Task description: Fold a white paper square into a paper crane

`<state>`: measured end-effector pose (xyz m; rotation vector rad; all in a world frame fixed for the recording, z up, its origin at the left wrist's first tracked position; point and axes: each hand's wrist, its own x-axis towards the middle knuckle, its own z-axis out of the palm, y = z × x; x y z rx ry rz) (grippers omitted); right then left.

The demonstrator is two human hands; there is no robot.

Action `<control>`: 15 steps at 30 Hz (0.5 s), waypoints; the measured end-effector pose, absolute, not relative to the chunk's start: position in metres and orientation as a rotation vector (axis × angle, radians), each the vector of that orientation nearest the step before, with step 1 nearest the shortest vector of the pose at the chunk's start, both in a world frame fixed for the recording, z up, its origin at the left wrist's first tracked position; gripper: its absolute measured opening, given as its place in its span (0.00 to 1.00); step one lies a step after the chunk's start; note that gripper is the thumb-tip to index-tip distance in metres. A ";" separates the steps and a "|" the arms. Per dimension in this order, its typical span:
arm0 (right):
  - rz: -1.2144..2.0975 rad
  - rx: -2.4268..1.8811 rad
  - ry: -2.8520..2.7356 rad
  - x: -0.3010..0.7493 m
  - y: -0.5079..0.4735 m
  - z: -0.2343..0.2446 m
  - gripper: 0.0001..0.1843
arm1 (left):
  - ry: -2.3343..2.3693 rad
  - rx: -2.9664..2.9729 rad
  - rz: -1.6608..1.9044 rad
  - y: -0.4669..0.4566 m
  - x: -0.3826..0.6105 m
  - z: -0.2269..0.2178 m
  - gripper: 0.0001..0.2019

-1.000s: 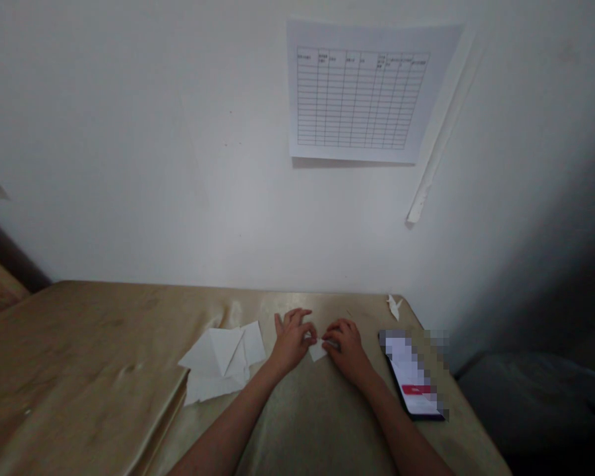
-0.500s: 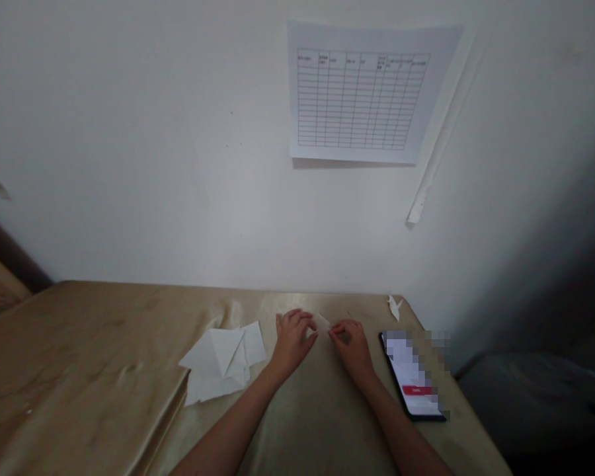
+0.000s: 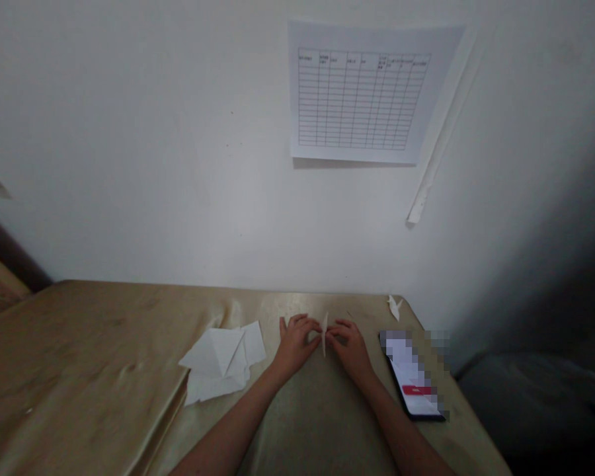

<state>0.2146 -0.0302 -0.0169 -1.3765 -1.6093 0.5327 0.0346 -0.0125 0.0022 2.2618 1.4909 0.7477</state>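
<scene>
Both my hands meet at the middle of a table under a shiny tan cover [image 3: 104, 370]. Between them stands a small folded piece of white paper [image 3: 324, 330], turned on edge so it shows as a thin upright sliver. My left hand [image 3: 295, 342] pinches it from the left with curled fingers. From the right, my right hand [image 3: 348, 344] pinches the same piece. Just left of my left hand lies a loose pile of white paper sheets [image 3: 223, 360], some of them creased.
A phone [image 3: 412, 382] with a lit screen lies on the table right of my right hand. A small white folded paper figure [image 3: 393, 306] stands at the table's far right corner. A printed grid sheet [image 3: 361, 96] hangs on the white wall behind.
The small paper lay flat under my fingertips a second ago; it has been lifted and turned, and stands on edge between both hands, which shifted slightly away from me.
</scene>
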 end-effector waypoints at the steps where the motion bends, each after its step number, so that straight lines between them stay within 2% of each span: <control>1: 0.526 -1.389 -1.583 0.215 -0.030 -0.017 0.10 | 1.489 2.259 0.752 -0.013 0.035 0.003 0.08; 7: 0.549 -1.375 -1.509 0.214 -0.031 -0.017 0.14 | 1.444 2.244 0.733 -0.016 0.035 0.007 0.07; 15: 0.536 -1.415 -1.565 0.216 -0.030 -0.016 0.11 | 1.418 2.220 0.708 -0.016 0.036 0.003 0.10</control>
